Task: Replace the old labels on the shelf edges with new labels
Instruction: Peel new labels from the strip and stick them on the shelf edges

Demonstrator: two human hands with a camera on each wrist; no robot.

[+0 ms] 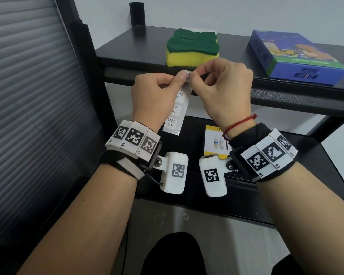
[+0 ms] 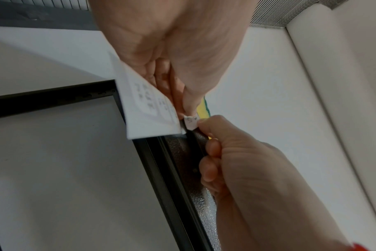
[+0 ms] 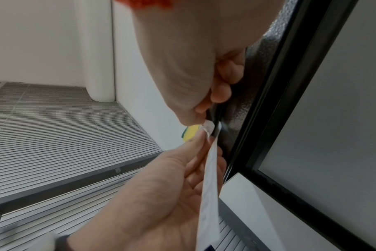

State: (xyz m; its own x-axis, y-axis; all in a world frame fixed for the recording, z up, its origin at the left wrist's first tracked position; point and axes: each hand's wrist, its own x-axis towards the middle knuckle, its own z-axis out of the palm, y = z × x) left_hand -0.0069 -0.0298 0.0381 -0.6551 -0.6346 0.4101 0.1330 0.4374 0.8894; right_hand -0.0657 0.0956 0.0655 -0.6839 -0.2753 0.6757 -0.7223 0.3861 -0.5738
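- Two hands meet at the front edge of the upper shelf (image 1: 286,94), just below the green-and-yellow sponge (image 1: 193,49) that sits at that edge.
- Left hand (image 1: 157,94): thumb and curled fingers pinch the top of a label sheet (image 1: 174,116), which hangs down in front of the shelf edge with handwritten labels left on it.
- Right hand (image 1: 224,86): thumb and forefinger are closed narrow on a small label (image 2: 190,122); the other fingers are curled in. Whether this label is peeling off the sheet or off the shelf edge cannot be told.
- Judging from the task, the step in hand is freeing one sticker so it can go on the edge.
- To do it well, peel slowly at a shallow angle, so the paper does not tear or curl back on itself.
- Keep the left-hand pinch firm and close to the peeling spot, so the sheet stays taut.
- Hold the label by one corner only, keeping skin off the glue.
- When placing, line its long side with the shelf edge, tack one end, then smooth toward the other.
- Blue box (image 1: 294,56) at the right of the shelf top is well apart.
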